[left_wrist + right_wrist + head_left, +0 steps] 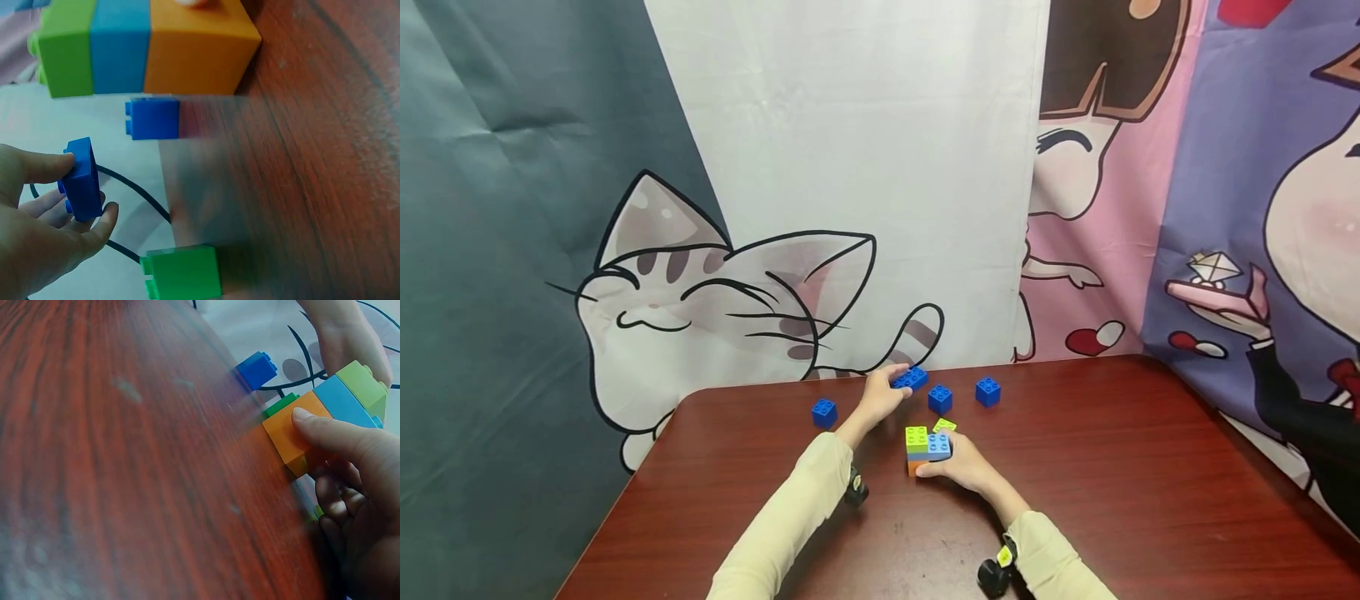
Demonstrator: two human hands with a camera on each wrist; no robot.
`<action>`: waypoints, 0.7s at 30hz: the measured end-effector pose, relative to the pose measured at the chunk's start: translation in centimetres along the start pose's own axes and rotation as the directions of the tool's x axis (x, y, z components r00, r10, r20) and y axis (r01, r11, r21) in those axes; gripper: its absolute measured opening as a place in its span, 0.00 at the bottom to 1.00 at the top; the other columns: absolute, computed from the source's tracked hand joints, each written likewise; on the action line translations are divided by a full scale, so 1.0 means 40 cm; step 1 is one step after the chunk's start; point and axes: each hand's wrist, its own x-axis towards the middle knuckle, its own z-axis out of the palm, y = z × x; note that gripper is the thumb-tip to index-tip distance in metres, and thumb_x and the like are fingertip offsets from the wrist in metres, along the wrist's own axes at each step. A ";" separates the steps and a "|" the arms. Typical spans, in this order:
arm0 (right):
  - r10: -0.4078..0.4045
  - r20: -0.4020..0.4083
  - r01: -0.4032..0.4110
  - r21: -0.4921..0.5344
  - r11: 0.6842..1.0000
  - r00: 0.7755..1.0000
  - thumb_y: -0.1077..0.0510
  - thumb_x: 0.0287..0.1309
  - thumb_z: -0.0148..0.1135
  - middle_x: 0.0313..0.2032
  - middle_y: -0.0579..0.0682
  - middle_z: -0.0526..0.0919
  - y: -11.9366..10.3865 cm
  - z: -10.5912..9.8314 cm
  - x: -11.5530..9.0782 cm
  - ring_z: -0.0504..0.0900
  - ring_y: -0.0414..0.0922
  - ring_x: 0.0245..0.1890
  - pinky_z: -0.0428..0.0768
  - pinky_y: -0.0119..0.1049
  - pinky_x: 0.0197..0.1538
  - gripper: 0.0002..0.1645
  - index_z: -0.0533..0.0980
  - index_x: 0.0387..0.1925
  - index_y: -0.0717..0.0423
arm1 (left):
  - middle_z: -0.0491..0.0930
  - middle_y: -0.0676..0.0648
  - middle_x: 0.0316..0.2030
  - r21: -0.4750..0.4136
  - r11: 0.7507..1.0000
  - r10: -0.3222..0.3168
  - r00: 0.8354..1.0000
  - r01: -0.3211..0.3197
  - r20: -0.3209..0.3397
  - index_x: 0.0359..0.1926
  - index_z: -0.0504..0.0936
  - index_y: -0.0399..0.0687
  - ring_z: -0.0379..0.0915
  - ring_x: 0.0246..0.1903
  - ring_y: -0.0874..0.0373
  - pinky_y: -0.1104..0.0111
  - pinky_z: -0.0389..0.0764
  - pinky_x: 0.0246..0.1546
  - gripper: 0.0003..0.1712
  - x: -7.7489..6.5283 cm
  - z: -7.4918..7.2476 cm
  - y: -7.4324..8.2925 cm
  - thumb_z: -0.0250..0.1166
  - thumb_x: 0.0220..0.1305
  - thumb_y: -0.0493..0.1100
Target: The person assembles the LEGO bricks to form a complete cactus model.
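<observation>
My left hand (pixel 882 397) is near the table's far edge. It holds a long blue toy brick (pixel 912 378); in the left wrist view the thumb and fingers pinch this blue brick (pixel 82 180) on opposite sides. My right hand (pixel 962 464), closer to me, grips a stack of bricks (pixel 917 443). The stack has an orange bottom, a blue layer above it and lime and light-blue bricks on top. In the right wrist view the right thumb presses the orange brick (pixel 284 432), while the other fingers are partly hidden.
Several loose bricks lie around the hands: blue ones at left (pixel 824 412), centre (pixel 940 398) and right (pixel 988 392), plus a lime brick (pixel 944 425) behind the stack. A green brick (pixel 184 273) shows in the left wrist view. Printed cloth hangs behind the brown table (pixel 700 500).
</observation>
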 end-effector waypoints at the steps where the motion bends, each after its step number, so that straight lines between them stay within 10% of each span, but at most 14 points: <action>1: -0.002 0.004 0.002 0.003 1.000 1.000 0.53 0.43 0.79 0.41 0.56 0.85 0.000 0.000 -0.001 0.81 0.40 0.38 0.78 0.33 0.45 0.36 0.74 0.50 0.67 | 0.75 0.35 0.61 0.005 1.000 0.002 1.000 -0.002 0.010 0.63 0.72 0.34 0.71 0.62 0.42 0.51 0.73 0.62 0.26 -0.006 -0.002 0.003 0.62 0.64 0.32; 21: 0.020 0.000 -0.020 -0.004 1.000 1.000 0.55 0.45 0.77 0.44 0.55 0.85 -0.009 0.001 -0.002 0.81 0.42 0.41 0.79 0.36 0.48 0.35 0.73 0.53 0.66 | 0.78 0.36 0.58 -0.074 0.995 0.061 0.998 -0.061 -0.003 0.59 0.76 0.35 0.75 0.57 0.43 0.54 0.78 0.58 0.23 -0.055 -0.043 0.019 0.61 0.63 0.34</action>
